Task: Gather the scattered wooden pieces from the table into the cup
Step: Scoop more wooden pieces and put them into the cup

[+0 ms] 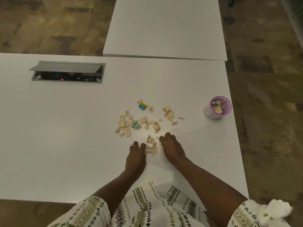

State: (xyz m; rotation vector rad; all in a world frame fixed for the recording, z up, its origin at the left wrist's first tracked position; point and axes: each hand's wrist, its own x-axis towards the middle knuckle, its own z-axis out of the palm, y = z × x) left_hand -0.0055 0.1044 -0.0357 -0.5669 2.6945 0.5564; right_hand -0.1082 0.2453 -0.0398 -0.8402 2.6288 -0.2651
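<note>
Several pale wooden pieces [144, 120] lie scattered on the white table [65, 128] in front of me. A small cluster of pieces [151, 145] sits between my hands. My left hand [136, 154] rests palm down on its left, fingers curled at the pieces. My right hand [172, 148] is on its right, fingertips bent down onto the table beside them. Whether either hand holds a piece is hidden. The cup [216, 108], white with a purple rim, stands upright at the right and holds several pieces.
Two small blue-and-yellow boxes [142, 106] [135, 125] lie among the pieces. An open cable hatch [67, 72] is set into the table at the far left. A second white table [165, 27] abuts the far edge. The table's right edge runs just past the cup.
</note>
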